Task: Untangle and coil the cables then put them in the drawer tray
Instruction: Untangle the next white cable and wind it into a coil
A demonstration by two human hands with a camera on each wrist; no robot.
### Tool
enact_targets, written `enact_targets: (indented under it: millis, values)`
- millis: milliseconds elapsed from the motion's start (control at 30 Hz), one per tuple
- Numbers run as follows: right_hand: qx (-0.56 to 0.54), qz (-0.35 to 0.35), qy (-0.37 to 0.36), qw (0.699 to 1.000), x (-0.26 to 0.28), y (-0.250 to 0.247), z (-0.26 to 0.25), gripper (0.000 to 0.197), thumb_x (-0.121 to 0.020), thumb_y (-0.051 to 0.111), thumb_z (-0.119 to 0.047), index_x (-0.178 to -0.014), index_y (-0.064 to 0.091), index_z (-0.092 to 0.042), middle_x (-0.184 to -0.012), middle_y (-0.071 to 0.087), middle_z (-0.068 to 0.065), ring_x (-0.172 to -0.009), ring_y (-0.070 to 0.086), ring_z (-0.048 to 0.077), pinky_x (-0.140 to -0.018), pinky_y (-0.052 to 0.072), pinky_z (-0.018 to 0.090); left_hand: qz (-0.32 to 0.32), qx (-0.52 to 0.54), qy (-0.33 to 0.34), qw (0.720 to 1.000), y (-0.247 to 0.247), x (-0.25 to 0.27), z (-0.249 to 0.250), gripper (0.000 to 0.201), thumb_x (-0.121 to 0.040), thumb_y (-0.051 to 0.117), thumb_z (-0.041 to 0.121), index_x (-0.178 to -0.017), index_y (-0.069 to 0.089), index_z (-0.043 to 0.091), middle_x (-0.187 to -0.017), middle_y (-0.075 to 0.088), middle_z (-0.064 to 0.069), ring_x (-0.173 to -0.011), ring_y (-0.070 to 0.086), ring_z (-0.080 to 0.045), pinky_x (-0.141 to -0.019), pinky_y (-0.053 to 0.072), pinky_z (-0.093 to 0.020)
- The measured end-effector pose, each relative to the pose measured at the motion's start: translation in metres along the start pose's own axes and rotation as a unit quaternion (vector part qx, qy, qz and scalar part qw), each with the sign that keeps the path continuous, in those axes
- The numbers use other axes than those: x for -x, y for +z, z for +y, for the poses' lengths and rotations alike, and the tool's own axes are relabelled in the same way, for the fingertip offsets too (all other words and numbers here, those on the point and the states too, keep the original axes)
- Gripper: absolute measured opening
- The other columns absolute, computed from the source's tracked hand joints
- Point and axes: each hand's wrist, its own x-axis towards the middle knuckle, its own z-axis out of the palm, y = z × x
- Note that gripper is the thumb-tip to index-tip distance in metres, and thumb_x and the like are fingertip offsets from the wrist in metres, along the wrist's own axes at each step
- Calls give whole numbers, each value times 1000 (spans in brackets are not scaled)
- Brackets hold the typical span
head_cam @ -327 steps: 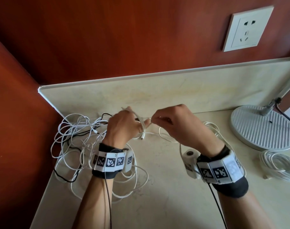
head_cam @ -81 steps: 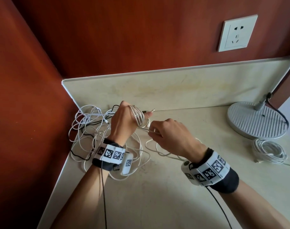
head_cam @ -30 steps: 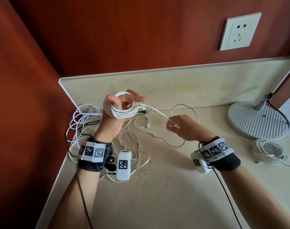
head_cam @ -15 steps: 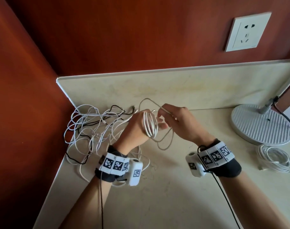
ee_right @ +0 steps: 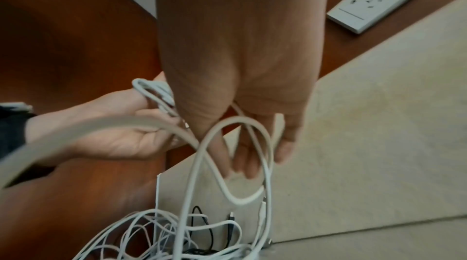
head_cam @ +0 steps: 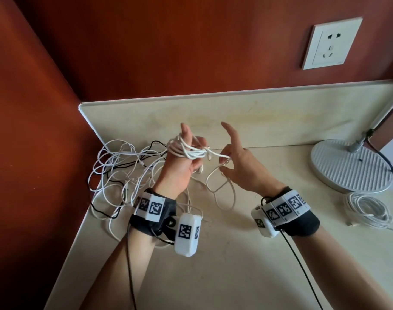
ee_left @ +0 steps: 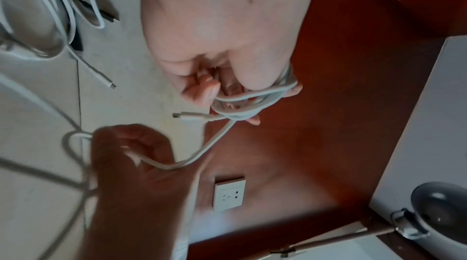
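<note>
A person winds a white cable (head_cam: pixel 186 151) around the left hand (head_cam: pixel 180 166) above a pale counter (head_cam: pixel 213 265).

At far left, a tangle of white and black cables (head_cam: pixel 121 173) lies in the counter's corner against the red-brown wall. The left hand, raised above the counter, has several turns of the white cable looped round its fingers, a plug end sticking out. The cable runs across to the right hand (head_cam: pixel 240 166), which pinches it between thumb and curled fingers, forefinger pointing up, a slack loop hanging below. Farther right stand a round ribbed lamp base (head_cam: pixel 350 166) and, just in front of it, a coiled white cable (head_cam: pixel 367 211).
</note>
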Motion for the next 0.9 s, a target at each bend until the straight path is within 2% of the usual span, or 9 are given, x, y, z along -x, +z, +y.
enact_targets:
  millis: [100, 200, 300, 400, 500, 600, 667, 767, 900]
  values:
    - [105, -90, 107, 985, -1, -10, 33, 82, -84, 79, -7, -152, 35, -24, -124, 61, 4, -110, 60, 24, -93, 52, 37, 2, 81, 25, 996, -8, 1, 14, 51, -84, 41, 63, -53, 62, 29, -57, 52, 9, -47, 45, -8, -47, 11, -24]
    - [146, -128, 166, 967, 1, -20, 49, 41, -89, 77, -11, -127, 64, -18, -123, 66, 5, -102, 61, 19, -82, 50, 31, 39, 113, 48, 992, -23, -2, 26, 45, -82, 45, 62, -56, 57, 27, -59, 48, 8, -47, 42, -5, -41, 15, -17]
    - [207, -83, 200, 954, 0, -34, 53, 34, -92, 68, -6, -122, 66, -22, -115, 69, 2, -100, 65, 24, -76, 50, 33, 80, 99, 53, 990, -38, -6, 31, 48, -97, 37, 62, -70, 47, 24, -61, 48, 8, -50, 36, -7, -40, 18, -16]
    - [212, -123, 217, 945, -2, -50, 50, 42, -91, 77, -26, -129, 62, -20, -121, 66, 6, -115, 63, 28, -94, 53, 41, 89, 74, 58, 992, -42, -3, 35, 59, -109, 26, 51, -63, 56, 31, -61, 47, 9, -48, 33, -4, -43, 14, -20]
    - [146, -143, 170, 964, -4, -55, 26, 56, -90, 79, -37, -139, 56, -23, -133, 60, 3, -124, 57, 21, -101, 46, 36, 73, 56, 47, 995, -32, 5, 37, 75, -110, 20, 48, -49, 60, 31, -57, 47, 11, -44, 35, -3, -47, 10, -23]
    - [104, -105, 98, 984, -5, -48, -2, 55, -93, 77, -28, -143, 54, -23, -139, 58, -1, -125, 56, 17, -98, 42, 28, 56, 65, 34, 996, -23, 9, 34, 77, -110, 19, 49, -47, 60, 29, -55, 48, 11, -43, 39, -2, -47, 11, -23]
    - [68, -124, 81, 987, -5, -41, -10, 50, -93, 76, -24, -139, 58, -23, -134, 61, -3, -119, 58, 14, -94, 41, 24, 43, 74, 36, 996, -20, 9, 30, 67, -104, 29, 57, -50, 58, 29, -58, 49, 10, -45, 36, -2, -43, 15, -18]
    - [72, -181, 54, 979, -3, -27, -12, 29, -97, 70, -23, -125, 69, -22, -111, 65, -11, -100, 59, 7, -84, 40, 14, 22, 84, 42, 995, -19, 8, 26, 51, -73, 56, 72, -59, 51, 25, -62, 48, 7, -48, 33, -4, -39, 25, -15]
    - [98, -198, 78, 972, -4, -16, 0, 19, -101, 61, -19, -97, 79, -25, -87, 66, -16, -82, 64, 3, -73, 45, 20, 18, 98, 59, 993, -25, 8, 33, 58, -68, 56, 74, -72, 40, 19, -67, 44, 4, -47, 37, -4, -40, 23, -16]
